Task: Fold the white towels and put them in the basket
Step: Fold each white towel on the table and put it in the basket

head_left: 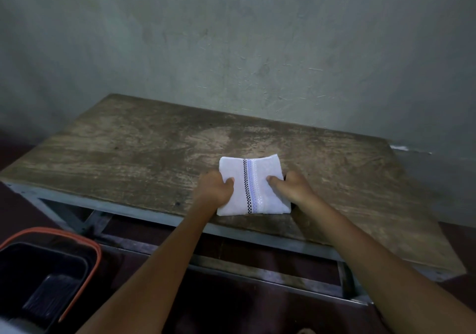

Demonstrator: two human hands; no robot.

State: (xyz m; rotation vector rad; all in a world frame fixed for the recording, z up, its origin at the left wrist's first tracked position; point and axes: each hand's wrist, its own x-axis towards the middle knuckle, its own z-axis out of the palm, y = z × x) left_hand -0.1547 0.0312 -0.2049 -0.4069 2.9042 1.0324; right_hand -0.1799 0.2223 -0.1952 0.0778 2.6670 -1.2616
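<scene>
Left hand [215,189] has the left edge of the towel [253,187] pinched, thumb on top and the other fingers curled at the side or under it. Right hand [296,188] does the same on the right edge. So both hands are closed on the cloth, neither one loose or spread.

The towel is a small, roughly square white packet with a dark checked stripe and a pale blue band running down its middle. It sits just right of centre in the frame, near the front edge of the worn wooden table [128,153]. It looks folded down to its final size, so I'd guess this is the lift-and-carry bit, though it could be one last squaring up.

My tips for doing this step well:
- Keep the thumbs pressing down so the layers don't slide apart when it leaves the table.
- Lift both sides together and level, or the loose corner at the top right may flop open.
- Don't squeeze the edges inward, since the packet already bows a bit along the far edge.

The basket [43,256] is down in the lower left of the frame, on the floor beside the table. It has an orange rim and a black inside, with something dark and striped lying in it that I can't make out. It's well apart from the towel, so the carry goes left and down. Behind everything there's just a rough grey-green wall [231,37].
</scene>
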